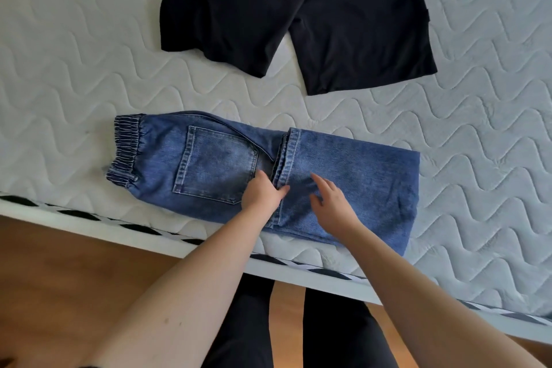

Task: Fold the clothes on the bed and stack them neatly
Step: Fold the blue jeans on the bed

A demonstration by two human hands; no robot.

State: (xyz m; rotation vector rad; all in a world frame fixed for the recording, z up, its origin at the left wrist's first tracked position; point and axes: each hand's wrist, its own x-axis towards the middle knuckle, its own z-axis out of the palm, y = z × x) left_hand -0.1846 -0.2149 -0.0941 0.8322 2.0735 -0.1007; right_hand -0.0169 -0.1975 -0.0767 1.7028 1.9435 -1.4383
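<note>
Blue jeans (pixel 358 176) lie folded lengthwise near the bed's front edge, elastic waistband to the left, back pocket up, and the leg ends folded back over the middle. My left hand (pixel 263 193) rests flat on the denim beside the pocket, its thumb against the folded hem. My right hand (pixel 331 202) lies open on the folded leg part, fingers spread. Black shorts (pixel 313 9) with white piping lie spread flat farther back on the bed.
The white quilted mattress (pixel 74 78) has a black-and-white striped border (pixel 89 215) along its front edge. Below it is a wooden floor (pixel 74 266), with my dark-trousered legs standing close to the bed.
</note>
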